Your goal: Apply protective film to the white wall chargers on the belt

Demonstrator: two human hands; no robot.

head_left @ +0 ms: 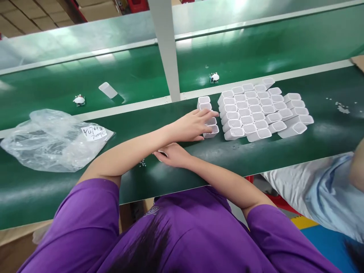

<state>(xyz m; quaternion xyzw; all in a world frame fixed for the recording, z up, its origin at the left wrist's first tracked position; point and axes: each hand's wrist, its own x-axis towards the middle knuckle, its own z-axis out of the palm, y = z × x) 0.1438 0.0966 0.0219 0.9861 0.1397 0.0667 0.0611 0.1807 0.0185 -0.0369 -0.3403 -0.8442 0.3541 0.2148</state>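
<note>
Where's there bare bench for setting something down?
Free: the bench behind the left forearm, between plastic bag and small cup row; and right of the big cup block, short of the white scraps. Crowded: under the left hand, between the cup groups, and around the right hand, near loose bits.

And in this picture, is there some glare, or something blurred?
Head view: pale glare on the green bench; head view: bright highlights on the bag, its label only partly readable; head view: left hand and cups fairly sharp, no clear motion blur.
</note>
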